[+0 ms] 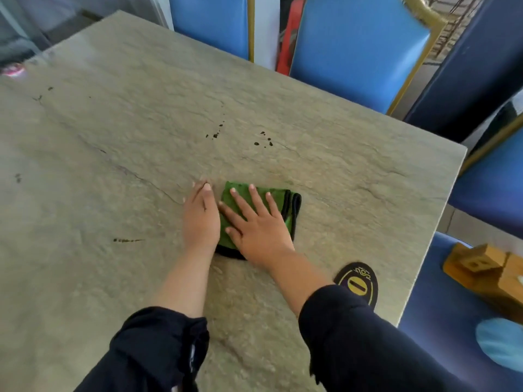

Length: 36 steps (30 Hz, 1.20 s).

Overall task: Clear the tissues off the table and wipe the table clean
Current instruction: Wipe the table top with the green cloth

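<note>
- tabletop [113,137]: grey-beige stone look, fills most of the view, right edge runs diagonally.
- dark specks on it: one small mark [18,178] far left, a streak [127,240] left of the hands, two spatter clusters [216,132] and [264,141] beyond the hands.
- left hand [201,219]: edge-on on the tabletop, fingers straight and together, touching the left edge of the cloth. Grip holds nothing.
- green cloth [285,202]: folded, black trim, flat on the tabletop near centre, mostly under the right hand.
- right hand [259,222]: palm down on the cloth, fingers spread wide and straight, pressing it flat. No curl round it.
- both forearms bare, dark sleeves [158,349] pushed up.
- black-and-yellow oval sticker [358,282] on the tabletop, just right of the right forearm.
- blue chairs with gold frames [359,49] along the far and right sides.
- wooden box [481,267] and a light blue item [501,340] on the near right seat.
- no tissues visible on the tabletop.
</note>
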{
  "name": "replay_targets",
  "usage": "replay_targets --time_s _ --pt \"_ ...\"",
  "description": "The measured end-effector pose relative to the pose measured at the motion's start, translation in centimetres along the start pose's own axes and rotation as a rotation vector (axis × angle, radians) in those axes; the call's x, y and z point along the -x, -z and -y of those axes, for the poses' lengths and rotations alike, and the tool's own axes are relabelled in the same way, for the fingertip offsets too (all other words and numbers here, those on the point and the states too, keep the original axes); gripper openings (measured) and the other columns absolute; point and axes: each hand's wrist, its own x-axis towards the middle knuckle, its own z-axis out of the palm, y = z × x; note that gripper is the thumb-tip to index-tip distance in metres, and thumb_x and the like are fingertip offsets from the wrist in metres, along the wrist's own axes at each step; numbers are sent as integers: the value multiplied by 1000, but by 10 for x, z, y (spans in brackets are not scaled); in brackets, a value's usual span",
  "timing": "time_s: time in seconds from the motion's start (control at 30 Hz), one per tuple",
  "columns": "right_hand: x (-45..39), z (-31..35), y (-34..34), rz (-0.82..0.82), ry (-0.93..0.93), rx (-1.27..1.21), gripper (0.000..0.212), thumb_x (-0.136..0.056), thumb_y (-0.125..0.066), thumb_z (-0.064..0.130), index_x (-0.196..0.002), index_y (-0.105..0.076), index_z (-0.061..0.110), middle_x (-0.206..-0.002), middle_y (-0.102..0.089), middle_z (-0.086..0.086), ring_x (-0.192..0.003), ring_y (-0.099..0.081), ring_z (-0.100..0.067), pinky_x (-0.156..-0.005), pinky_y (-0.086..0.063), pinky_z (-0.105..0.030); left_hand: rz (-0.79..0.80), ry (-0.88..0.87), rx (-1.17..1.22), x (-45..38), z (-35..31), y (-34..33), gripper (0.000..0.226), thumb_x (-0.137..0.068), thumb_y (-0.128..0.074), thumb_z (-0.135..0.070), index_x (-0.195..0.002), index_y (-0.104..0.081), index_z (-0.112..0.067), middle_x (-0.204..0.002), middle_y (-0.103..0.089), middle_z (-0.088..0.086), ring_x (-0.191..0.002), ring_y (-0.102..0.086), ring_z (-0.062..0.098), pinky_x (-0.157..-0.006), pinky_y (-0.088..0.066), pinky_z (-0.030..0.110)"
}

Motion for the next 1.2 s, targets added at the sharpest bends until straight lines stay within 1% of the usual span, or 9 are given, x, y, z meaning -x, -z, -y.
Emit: replay_targets --time_s 0.1,0.23,0.3,0.5,0.6,0.73,0.83,1.03,1.2 --pt "17 -20 1 -19 47 3 53 -97 -7 54 -148 0 43 -159 9 10 -145 20 -20 -117 12 -46 -84 -52 -60 -2 -3 -3 45 -100 -30 -30 -128 -58 -9 -142 -49 3 -134 -40 18 -115 -28 35" --pt "-17 -63 13 -87 -546 -37 55 -97 -6 51 -150 6 37 -159 14 4 -145 20 -24 -117 9 -49 -58 -130 -212 -14 -3 -7 40 -98 -39 -29 -131 -54 -13 -145 -44 -1 -138 -35 17 -115 -26 38" --pt "-47 -62 18 -70 -673 -77 56 -98 -6 47 -150 8 31 -159 18 0 -144 22 -28 -117 8 -52 -32 -178 -320 -22 -6 -11 40 -97 -41 -28 -134 -51 -16 -149 -39 -3 -141 -29 15 -117 -18 41" --pt "-28 -54 13 -57 -161 -4 54 -98 -7 53 -149 6 41 -160 11 8 -145 18 -19 -118 8 -46 -15 -190 -461 -51 -13 -17 47 -96 -40 -29 -141 -40 -16 -156 -26 1 -146 -18 19 -119 -5 43" --pt "-34 -84 18 -95 -440 -15 55 -97 -6 53 -149 7 39 -159 15 6 -145 20 -20 -118 8 -47 2 -157 -564 -60 -13 -21 56 -98 -30 -35 -149 -25 -13 -159 -15 2 -147 -10 18 -120 -2 44" --pt "-98 -103 29 -135 -745 -58 58 -98 -9 48 -151 6 30 -160 14 -2 -145 18 -28 -117 8 -52 -48 -173 -608 -59 -14 -26 56 -98 -28 -32 -149 -23 -9 -160 -13 4 -148 -8 18 -120 -4 45" --pt "-144 -95 32 -116 -686 -72 59 -98 -10 47 -152 6 27 -159 15 -3 -145 18 -30 -117 7 -53 -23 -179 -605 -62 -13 -26 53 -100 -23 -29 -150 -19 -11 -160 -11 2 -148 -6 16 -120 -4 45" --pt "-122 -64 25 -85 -242 -10 57 -97 -9 54 -150 4 38 -160 11 5 -146 15 -23 -119 5 -49 -21 -203 -560 -62 -13 -23 51 -99 -22 -22 -149 -23 -13 -159 -16 1 -148 -7 14 -121 -4 43" --pt "-119 -110 33 -137 -522 -1 58 -96 -8 54 -151 1 36 -160 10 2 -146 14 -25 -118 4 -51 -56 -203 -556 -60 -14 -24 50 -99 -25 -22 -148 -26 -13 -159 -18 2 -147 -11 16 -120 -5 41"
